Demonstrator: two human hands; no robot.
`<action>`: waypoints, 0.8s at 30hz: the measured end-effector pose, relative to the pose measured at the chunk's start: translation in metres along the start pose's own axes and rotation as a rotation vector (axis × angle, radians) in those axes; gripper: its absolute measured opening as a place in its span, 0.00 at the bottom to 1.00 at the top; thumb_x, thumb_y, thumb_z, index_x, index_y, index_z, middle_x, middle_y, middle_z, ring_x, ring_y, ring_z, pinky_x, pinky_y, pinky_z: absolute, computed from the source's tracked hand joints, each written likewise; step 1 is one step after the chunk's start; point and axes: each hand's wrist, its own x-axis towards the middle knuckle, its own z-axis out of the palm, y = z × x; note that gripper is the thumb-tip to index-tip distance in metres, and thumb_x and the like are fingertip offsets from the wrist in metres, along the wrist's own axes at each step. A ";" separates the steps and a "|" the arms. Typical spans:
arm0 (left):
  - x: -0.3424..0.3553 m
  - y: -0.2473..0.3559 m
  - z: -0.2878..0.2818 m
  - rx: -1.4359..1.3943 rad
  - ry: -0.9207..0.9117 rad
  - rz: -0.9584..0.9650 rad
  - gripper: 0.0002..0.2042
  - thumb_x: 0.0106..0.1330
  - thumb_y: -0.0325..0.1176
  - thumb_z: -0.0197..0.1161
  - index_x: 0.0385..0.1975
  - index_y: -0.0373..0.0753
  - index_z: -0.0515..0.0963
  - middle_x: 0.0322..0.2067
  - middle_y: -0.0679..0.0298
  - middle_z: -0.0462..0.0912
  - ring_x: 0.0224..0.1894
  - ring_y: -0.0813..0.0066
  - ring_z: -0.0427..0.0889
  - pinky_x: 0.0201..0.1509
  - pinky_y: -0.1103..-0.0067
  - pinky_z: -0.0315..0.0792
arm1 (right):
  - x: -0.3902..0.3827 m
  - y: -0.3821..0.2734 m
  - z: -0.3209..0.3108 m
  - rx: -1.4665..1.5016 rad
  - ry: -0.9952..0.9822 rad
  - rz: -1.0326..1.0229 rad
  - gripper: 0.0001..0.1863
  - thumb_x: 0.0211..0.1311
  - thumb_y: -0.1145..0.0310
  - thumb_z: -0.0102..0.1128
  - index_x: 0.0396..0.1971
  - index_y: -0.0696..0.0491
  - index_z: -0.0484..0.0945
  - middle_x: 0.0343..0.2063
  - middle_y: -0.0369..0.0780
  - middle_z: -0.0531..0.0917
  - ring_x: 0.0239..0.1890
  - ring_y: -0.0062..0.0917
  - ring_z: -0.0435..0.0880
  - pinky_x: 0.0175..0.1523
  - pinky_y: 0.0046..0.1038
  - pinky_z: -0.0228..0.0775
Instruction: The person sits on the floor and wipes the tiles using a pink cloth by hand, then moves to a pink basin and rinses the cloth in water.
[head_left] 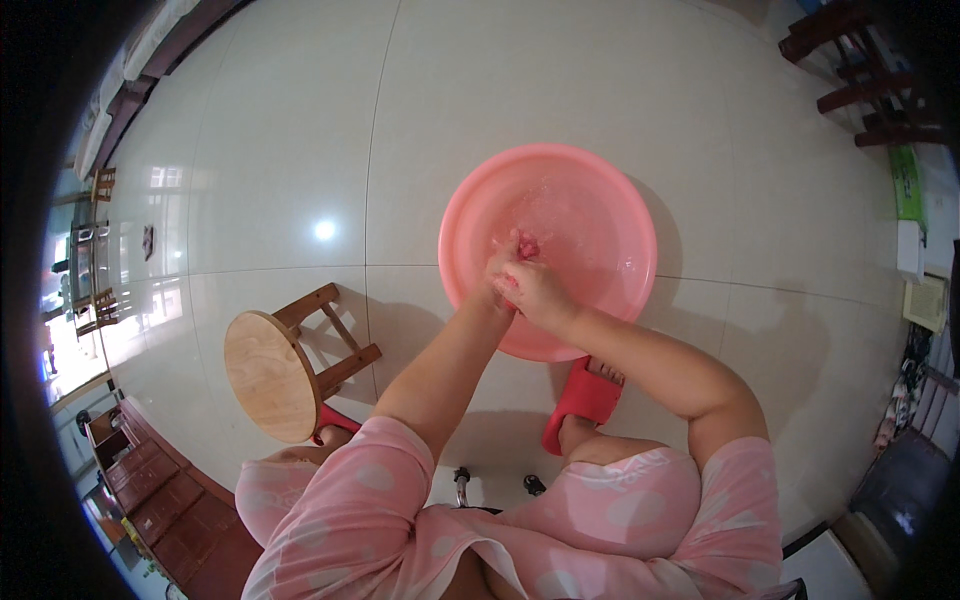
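A round pink basin (548, 158) with water in it stands on the floor in front of me. Over its near left part my two hands are pressed together, fingers closed. My left hand (497, 268) and my right hand (543, 296) grip a small dark pink, wet-looking bunched thing (528, 247), perhaps cloth. Most of it is hidden between the fingers, so its kind is not certain. Drops and ripples show on the water just beyond the hands.
A small wooden stool (268, 375) lies tipped or stands at the left, close to my leg. My foot in a red slipper (582, 405) is near the basin's front edge. Dark wooden furniture (870, 85) stands far right, a reddish-brown bench (165, 500) lower left.
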 end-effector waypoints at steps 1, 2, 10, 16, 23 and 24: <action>-0.004 -0.003 0.007 -0.045 0.050 -0.027 0.20 0.67 0.56 0.41 0.32 0.47 0.72 0.27 0.68 0.74 0.31 0.70 0.74 0.37 0.69 0.73 | 0.000 0.005 0.000 -0.013 0.022 -0.040 0.09 0.59 0.66 0.53 0.24 0.55 0.72 0.22 0.47 0.79 0.27 0.40 0.79 0.31 0.38 0.69; -0.009 -0.004 0.014 -0.074 0.092 -0.047 0.20 0.67 0.56 0.41 0.32 0.46 0.72 0.27 0.68 0.74 0.31 0.70 0.74 0.37 0.69 0.73 | 0.001 0.009 0.000 -0.026 0.043 -0.083 0.08 0.58 0.65 0.53 0.26 0.55 0.73 0.24 0.48 0.80 0.29 0.44 0.78 0.34 0.41 0.70; -0.021 -0.002 0.033 0.094 0.285 0.154 0.26 0.69 0.56 0.34 0.47 0.42 0.70 0.43 0.60 0.75 0.44 0.65 0.74 0.45 0.67 0.70 | 0.022 0.102 -0.023 -0.266 0.152 0.207 0.12 0.61 0.62 0.51 0.29 0.57 0.72 0.36 0.50 0.76 0.36 0.47 0.77 0.38 0.44 0.68; -0.040 0.030 0.021 0.295 0.407 0.187 0.26 0.70 0.51 0.36 0.62 0.44 0.58 0.58 0.59 0.64 0.58 0.64 0.65 0.59 0.69 0.62 | -0.007 0.095 -0.014 -0.583 -0.285 0.298 0.20 0.61 0.66 0.47 0.53 0.54 0.66 0.54 0.53 0.65 0.50 0.48 0.72 0.51 0.41 0.65; -0.038 0.002 0.014 0.821 0.367 0.393 0.29 0.56 0.25 0.56 0.62 0.42 0.60 0.61 0.58 0.59 0.62 0.64 0.60 0.63 0.71 0.58 | -0.005 0.125 -0.029 -0.461 -0.201 0.422 0.24 0.58 0.69 0.44 0.57 0.53 0.62 0.55 0.53 0.67 0.54 0.46 0.71 0.54 0.42 0.65; -0.037 -0.002 0.016 1.097 0.486 0.434 0.32 0.52 0.22 0.58 0.62 0.42 0.60 0.62 0.57 0.58 0.63 0.64 0.59 0.64 0.71 0.58 | -0.005 0.123 -0.034 -0.462 -0.164 0.369 0.24 0.57 0.69 0.46 0.56 0.53 0.63 0.54 0.52 0.69 0.53 0.45 0.72 0.52 0.42 0.66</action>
